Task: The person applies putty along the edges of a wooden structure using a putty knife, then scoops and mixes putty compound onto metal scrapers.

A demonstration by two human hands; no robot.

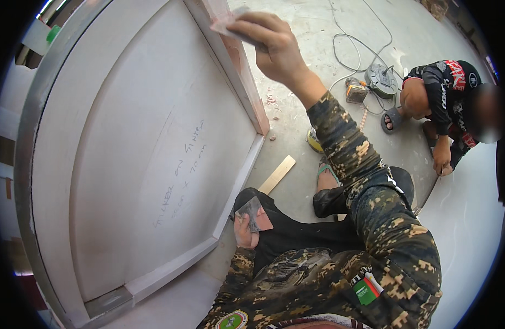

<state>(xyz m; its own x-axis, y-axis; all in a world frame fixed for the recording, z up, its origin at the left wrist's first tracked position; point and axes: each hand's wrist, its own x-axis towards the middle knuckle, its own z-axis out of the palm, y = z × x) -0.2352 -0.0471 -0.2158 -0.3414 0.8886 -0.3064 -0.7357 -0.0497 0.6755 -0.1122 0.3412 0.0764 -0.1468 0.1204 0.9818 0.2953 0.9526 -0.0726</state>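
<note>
A large pale grey framed panel (148,164), with handwriting across its middle, stands on my left. Pink filler (238,57) is smeared along its far right edge. My right hand (277,49) is raised at the top of that edge, closed round a thin flat putty spreader (225,24) that touches or nearly touches the frame. Low by my knee, my left hand (245,231) grips a flat putty plate (247,209). A lump of pink putty (264,219) lies on one side of this plate.
At the right a co-worker (444,93) crouches over a large pale sheet (460,219). An orange sander (355,90) and a grey cable reel (380,80) with looping cords sit on the floor. A wooden strip (278,174) lies beside my knee; a yellow round container (314,140) is beyond my foot.
</note>
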